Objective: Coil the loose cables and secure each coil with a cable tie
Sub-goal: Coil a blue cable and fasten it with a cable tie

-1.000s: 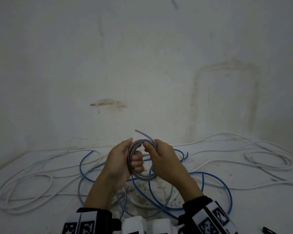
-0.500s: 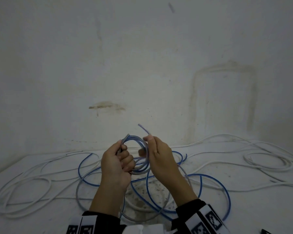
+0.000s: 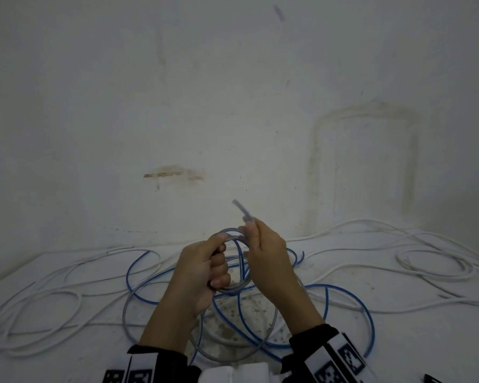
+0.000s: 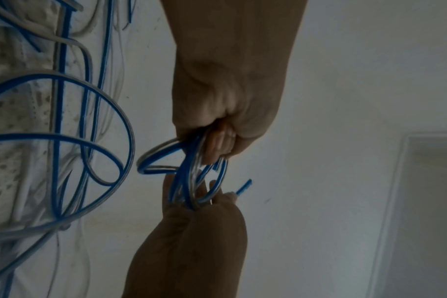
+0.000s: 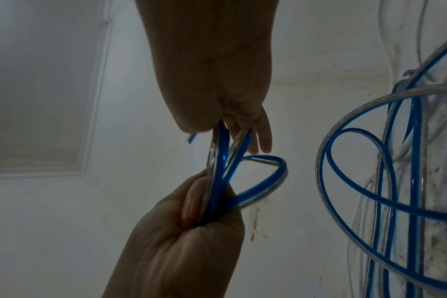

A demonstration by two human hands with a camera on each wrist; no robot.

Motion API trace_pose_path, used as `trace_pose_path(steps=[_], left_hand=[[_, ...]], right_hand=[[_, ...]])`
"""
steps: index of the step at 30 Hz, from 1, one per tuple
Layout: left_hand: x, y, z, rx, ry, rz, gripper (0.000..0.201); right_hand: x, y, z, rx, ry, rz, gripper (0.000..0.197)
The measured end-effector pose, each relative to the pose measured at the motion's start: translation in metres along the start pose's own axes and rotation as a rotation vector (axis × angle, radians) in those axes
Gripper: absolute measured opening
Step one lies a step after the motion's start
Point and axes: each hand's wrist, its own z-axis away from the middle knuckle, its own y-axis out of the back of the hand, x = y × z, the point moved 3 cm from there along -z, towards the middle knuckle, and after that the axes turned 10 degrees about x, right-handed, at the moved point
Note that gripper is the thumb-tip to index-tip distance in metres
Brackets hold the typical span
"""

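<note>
A small coil of blue-and-clear cable [image 3: 234,283] [image 4: 199,181] [image 5: 218,161] hangs in the air between both hands, above the table. My left hand [image 3: 219,261] [image 4: 217,147] grips the coil's left side, fingers curled through the loops. My right hand [image 3: 250,236] [image 5: 240,131] pinches the coil's upper right, near the cable's free end [image 3: 241,210] [image 4: 244,187], which sticks up past the fingers. The remaining blue cable [image 3: 343,294] trails down in loose loops on the white table [image 3: 398,341]. No cable tie is visible.
Loose white cables lie on the table at the left [image 3: 39,305] and at the right [image 3: 432,268]. A stained white wall [image 3: 233,106] rises right behind the table. A small dark object [image 3: 432,379] shows at the bottom right corner.
The coil has turned from face-on to nearly edge-on. My right hand has risen to the coil's top, with the free end poking higher. My left hand still grips the coil.
</note>
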Motion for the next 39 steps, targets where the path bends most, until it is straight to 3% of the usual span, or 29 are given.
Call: trace_pose_path(steps=[4,10,15,20,22,25,28,33,36,39], left_hand=[[0.003,0.010,-0.001,-0.013,0.030,-0.093,0.033],[0.005,0.014,-0.002,-0.040,0.124,0.058,0.047],[0.003,0.008,-0.001,-0.030,0.061,0.093,0.034],[0.003,-0.004,0.002,-0.089,-0.158,0.091,0.022],[0.002,-0.006,0.003,-0.099,-0.172,0.061,0.024],[0.001,-0.006,0.004,-0.079,-0.106,0.034,0.024],[0.001,-0.004,0.003,0.024,-0.065,0.089,0.024],[0.005,0.007,-0.002,0.209,-0.114,0.083,0.024],[0.011,0.011,-0.003,0.202,-0.130,-0.069,0.024],[0.010,0.012,-0.001,0.156,-0.142,-0.295,0.025]], right_hand=[[0.005,-0.012,0.008,-0.235,0.018,0.063,0.030],[0.004,-0.012,0.009,-0.316,-0.008,0.089,0.031],[0.003,-0.011,0.007,-0.169,0.058,0.145,0.024],[0.005,-0.004,0.002,0.071,-0.064,0.065,0.023],[0.007,-0.002,0.001,0.112,-0.097,0.039,0.024],[0.011,-0.002,0.001,0.021,-0.147,-0.009,0.027],[0.008,-0.004,0.004,-0.127,-0.172,-0.061,0.028],[0.002,-0.008,0.007,-0.029,-0.038,0.023,0.030],[0.002,-0.013,0.011,-0.141,0.032,0.122,0.035],[0.010,-0.017,0.013,-0.343,0.067,0.198,0.064]])
